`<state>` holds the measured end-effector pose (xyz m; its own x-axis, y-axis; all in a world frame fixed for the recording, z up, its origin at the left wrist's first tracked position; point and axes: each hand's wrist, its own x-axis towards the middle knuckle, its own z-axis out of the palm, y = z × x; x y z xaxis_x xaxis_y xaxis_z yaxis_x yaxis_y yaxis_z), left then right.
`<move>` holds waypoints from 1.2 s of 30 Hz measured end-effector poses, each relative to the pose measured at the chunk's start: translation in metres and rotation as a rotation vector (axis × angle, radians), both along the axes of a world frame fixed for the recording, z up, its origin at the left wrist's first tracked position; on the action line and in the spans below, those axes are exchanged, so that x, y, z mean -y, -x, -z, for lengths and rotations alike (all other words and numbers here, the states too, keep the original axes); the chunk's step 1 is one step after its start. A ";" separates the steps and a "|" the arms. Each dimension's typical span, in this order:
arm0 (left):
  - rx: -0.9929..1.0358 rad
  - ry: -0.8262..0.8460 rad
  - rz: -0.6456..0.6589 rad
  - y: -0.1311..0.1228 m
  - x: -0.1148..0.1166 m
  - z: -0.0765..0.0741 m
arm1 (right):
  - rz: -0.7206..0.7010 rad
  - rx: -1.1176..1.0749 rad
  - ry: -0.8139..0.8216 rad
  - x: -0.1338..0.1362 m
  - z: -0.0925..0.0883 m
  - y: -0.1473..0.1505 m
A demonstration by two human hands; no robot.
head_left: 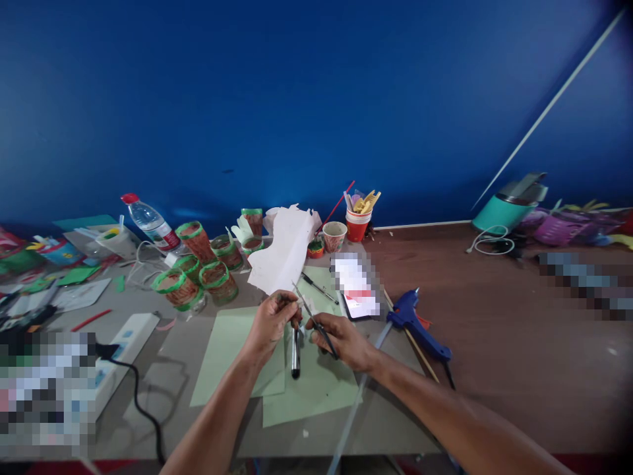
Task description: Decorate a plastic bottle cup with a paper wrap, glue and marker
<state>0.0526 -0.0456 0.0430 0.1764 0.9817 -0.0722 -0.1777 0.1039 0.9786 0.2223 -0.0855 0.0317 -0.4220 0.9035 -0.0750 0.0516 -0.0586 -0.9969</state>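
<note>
My right hand (343,340) is closed around a pair of scissors (325,336), whose blades point up and away to the left. Close beside the blades, my left hand (275,320) pinches with thumb and fingers. A small pale bit shows at its fingertips, too small to make out. Below the two hands lies a silver and black marker (295,355) on pale green paper sheets (237,356). Just beyond the hands are a torn white sheet of paper (284,247) and a black pen (320,288).
A blue glue gun (420,323) and a phone (359,287) lie to the right. Green-rimmed brown cups (218,280), a bottle (151,221) and a power strip (126,349) stand or lie left. Paper cups (357,227) stand near the blue wall.
</note>
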 end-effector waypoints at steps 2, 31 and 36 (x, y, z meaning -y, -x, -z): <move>-0.003 -0.001 -0.003 0.000 0.000 -0.001 | 0.002 -0.004 -0.003 0.000 -0.001 0.001; -0.035 -0.189 -0.190 0.000 -0.004 0.004 | -0.046 0.084 -0.074 0.003 0.004 0.004; -0.027 -0.200 -0.210 0.001 -0.006 0.003 | -0.050 0.079 -0.071 0.003 0.008 0.004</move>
<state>0.0517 -0.0401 0.0399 -0.0316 0.9916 0.1251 -0.1481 -0.1284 0.9806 0.2181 -0.0886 0.0240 -0.4619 0.8857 -0.0462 0.1309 0.0166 -0.9913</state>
